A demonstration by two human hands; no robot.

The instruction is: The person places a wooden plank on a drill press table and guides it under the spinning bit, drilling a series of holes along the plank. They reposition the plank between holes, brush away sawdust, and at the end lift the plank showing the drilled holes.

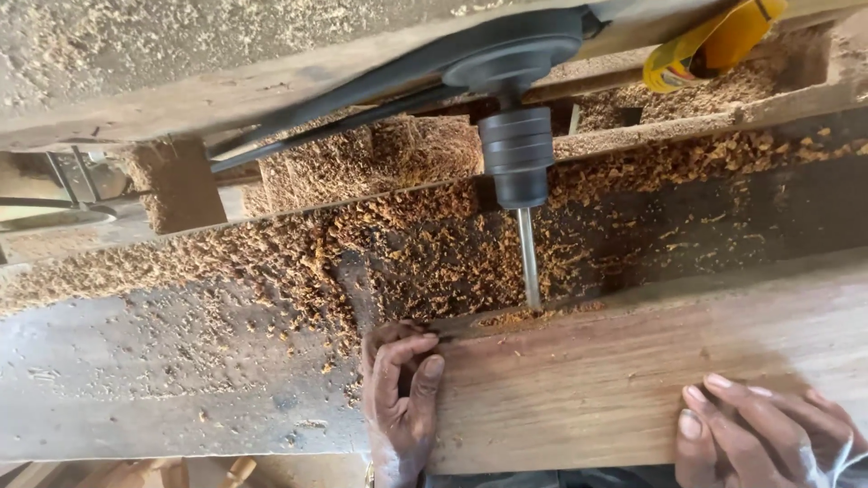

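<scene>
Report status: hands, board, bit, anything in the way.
Left hand grips board end. Right hand flat on board. Bit meets board's far edge. Shavings heaped around; nothing blocks.

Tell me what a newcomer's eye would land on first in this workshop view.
The dark cylindrical drill chuck with its thin metal bit stands at centre, its tip at the far edge of the broad brown wooden plank. The left hand grips the plank's left end and the right hand lies flat on it. Orange-brown wood shavings heap across the bench behind.
</scene>
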